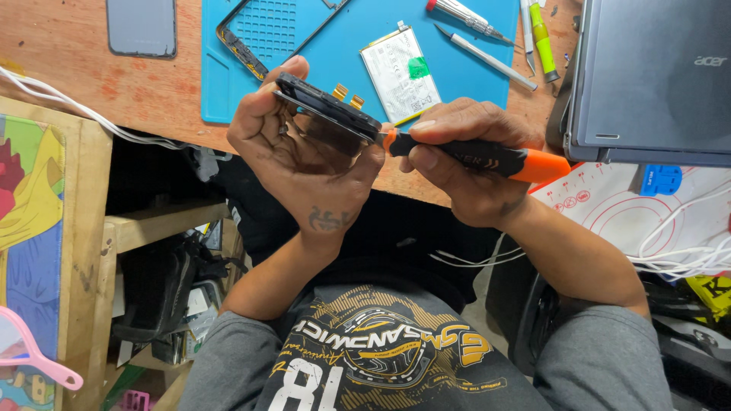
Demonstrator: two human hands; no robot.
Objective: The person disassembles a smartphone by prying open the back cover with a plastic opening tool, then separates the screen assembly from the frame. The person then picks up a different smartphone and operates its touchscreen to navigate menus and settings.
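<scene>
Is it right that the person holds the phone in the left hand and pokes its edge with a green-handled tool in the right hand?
Not quite. The head view shows the tool in the right hand has a black and orange handle, not green. The left hand does hold the phone, and the tool's tip meets its edge.

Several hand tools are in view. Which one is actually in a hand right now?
The orange-and-black-handled tool, held in the right hand, its tip against the phone part in the left hand. The red-tipped tool, grey tool and green-handled tool lie untouched on the blue mat.
</scene>
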